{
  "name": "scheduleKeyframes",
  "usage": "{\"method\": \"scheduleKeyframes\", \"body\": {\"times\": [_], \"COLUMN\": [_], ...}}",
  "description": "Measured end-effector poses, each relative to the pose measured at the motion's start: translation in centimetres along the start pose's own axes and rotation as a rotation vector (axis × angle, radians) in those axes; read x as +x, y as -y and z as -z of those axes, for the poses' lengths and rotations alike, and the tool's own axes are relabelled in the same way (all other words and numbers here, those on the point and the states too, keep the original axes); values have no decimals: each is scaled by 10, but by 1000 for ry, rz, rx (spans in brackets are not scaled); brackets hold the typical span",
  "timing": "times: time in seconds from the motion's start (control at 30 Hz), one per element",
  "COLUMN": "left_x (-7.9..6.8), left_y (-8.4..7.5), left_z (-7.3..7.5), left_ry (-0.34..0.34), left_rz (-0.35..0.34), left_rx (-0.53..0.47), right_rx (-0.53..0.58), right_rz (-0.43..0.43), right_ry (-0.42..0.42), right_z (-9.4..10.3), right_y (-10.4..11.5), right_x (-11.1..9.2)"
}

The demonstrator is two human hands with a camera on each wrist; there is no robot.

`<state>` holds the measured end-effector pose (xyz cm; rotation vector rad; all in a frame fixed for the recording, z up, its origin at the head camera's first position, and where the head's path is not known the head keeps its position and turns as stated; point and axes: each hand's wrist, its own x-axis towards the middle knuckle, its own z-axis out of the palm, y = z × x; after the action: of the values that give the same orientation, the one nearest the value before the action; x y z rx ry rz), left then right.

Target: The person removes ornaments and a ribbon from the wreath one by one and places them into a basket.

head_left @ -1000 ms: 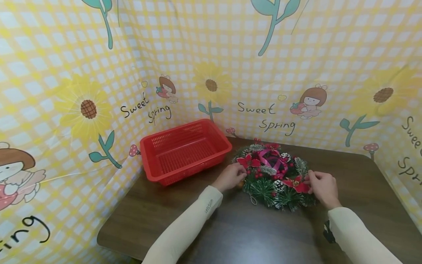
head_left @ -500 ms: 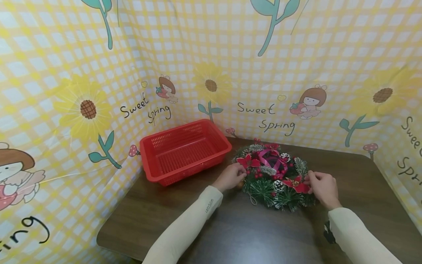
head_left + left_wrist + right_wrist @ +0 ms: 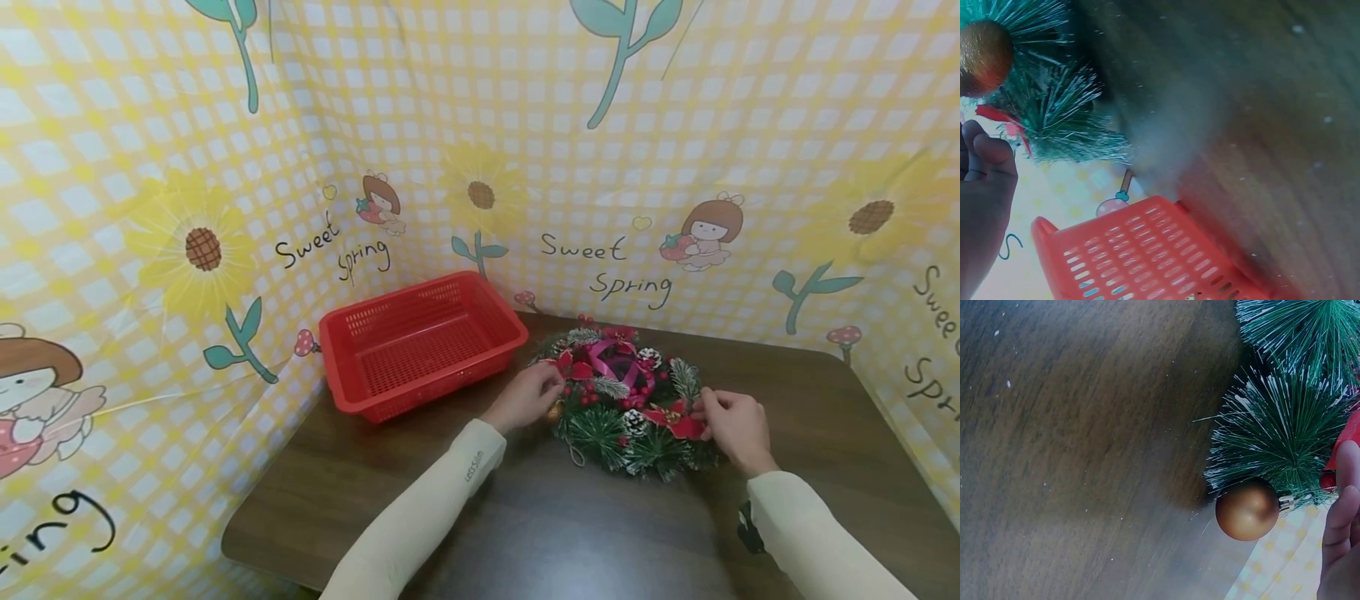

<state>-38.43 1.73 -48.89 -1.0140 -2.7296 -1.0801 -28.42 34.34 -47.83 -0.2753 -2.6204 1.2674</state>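
Note:
A green Christmas wreath with pine cones, red berries, red poinsettias and a magenta ribbon lies on the brown table. My left hand is at its left side, fingertips pinching a petal of the left poinsettia. On the opposite side, my right hand pinches the edge of the right poinsettia between thumb and fingers. A gold bauble hangs at the wreath's edge in the right wrist view. Another bauble shows close to my left hand in the left wrist view.
A red plastic basket with slotted walls stands left of the wreath, near the back of the table. A yellow checked cloth with printed sunflowers hangs behind and to the left. A thin string loop sticks out from the wreath's front.
My left hand has shifted slightly upward on the left poinsettia, whose petals now look turned. The right hand, the wreath and the basket stay where they were.

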Motion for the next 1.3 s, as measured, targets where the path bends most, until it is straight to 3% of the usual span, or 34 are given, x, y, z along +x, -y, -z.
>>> {"method": "scheduleKeyframes", "body": {"times": [0.23,0.47,0.57,0.7,0.83,1.07,1.3], "left_x": [-1,6,10,11,8,-1,-8], "left_y": [-9,-12,-4,11,26,46,52], "left_z": [15,57,79,106,122,128,129], "left_ry": [-40,-196,-266,-319,-345,-360,-356], "left_rz": [-36,-40,30,218,380,504,606], "left_rx": [-36,12,11,-35,-61,3,2], "right_rx": [1,-4,-3,0,1,-3,-3], "right_rz": [4,7,6,4,-1,-9,-11], "right_ry": [-3,-3,0,2,-1,2,5], "right_z": [-1,1,2,2,2,1,0], "right_y": [0,-2,-1,-1,-1,-2,-2], "right_x": [0,1,1,1,1,1,1]}}
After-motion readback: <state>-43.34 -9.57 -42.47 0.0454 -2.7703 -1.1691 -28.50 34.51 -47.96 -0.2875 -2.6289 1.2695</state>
